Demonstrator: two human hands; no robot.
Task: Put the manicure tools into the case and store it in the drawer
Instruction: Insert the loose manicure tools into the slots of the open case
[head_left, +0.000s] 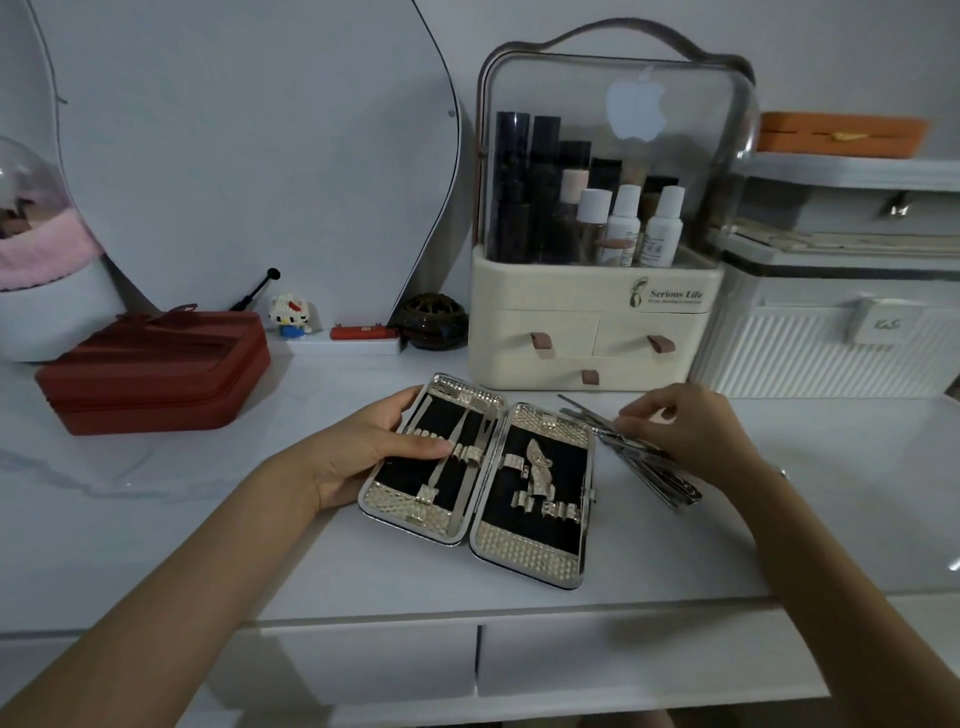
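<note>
The manicure case (524, 558) lies wide open on the white dresser top, black lining and gold woven trim showing. Two thin tools (451, 460) sit in loops in its left half, and a nail clipper (540, 465) sits in its right half. My left hand (363, 447) grips the case's left edge, thumb pressed on the lining. Right of the case lies a pile of loose metal tools (647, 470). My right hand (680, 431) is over that pile, fingertips pinching a thin metal tool. The dresser drawers (623, 660) below the front edge are shut.
A cream cosmetics organizer (592, 322) with small drawers stands right behind the case. A red zip case (156, 371) sits at left, a white ribbed box (831, 348) at right. A small toy figure (291, 314) and a dark round burner (435, 321) stand by the mirror.
</note>
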